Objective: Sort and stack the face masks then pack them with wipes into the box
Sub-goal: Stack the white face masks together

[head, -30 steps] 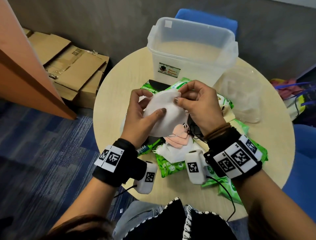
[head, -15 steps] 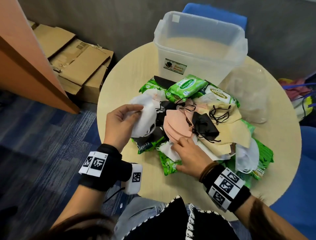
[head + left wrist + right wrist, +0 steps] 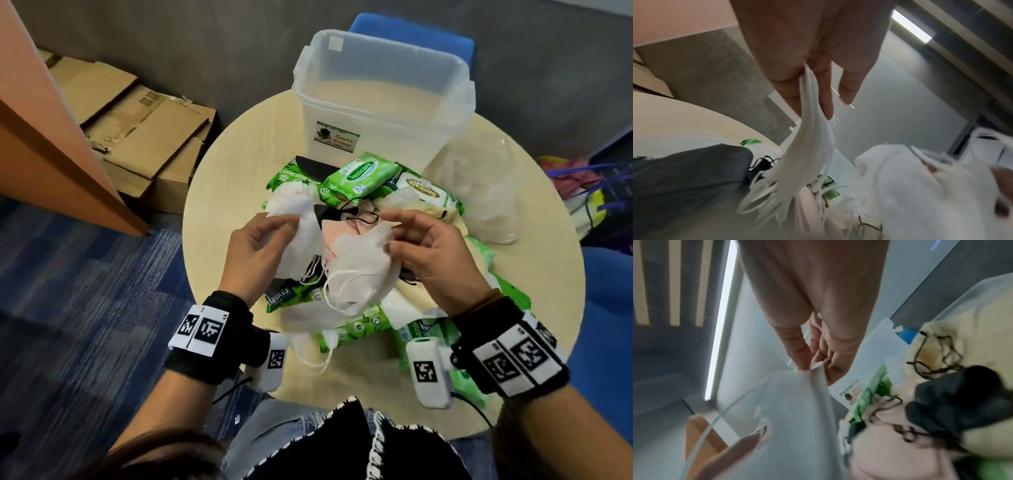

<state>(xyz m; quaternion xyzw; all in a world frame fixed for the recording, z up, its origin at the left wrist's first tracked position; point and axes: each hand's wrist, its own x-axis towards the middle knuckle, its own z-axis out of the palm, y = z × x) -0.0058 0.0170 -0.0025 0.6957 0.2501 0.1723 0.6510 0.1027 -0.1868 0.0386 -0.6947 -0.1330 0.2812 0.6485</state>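
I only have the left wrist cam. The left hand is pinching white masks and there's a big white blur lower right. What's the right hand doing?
Observer: The right hand pinches the edge of a second white mask. The right wrist view shows its thumb and fingertips closed on the rim.
Operator: Are the two lots touching?
Observer: In the head view the second white mask overlaps the white masks held by the left hand, above the pile. I cannot tell whether they touch.
Operator: Anything in the box?
Observer: In the head view the clear box stands beyond the pile with nothing visible inside. The wipes packs lie on the table in front of it.
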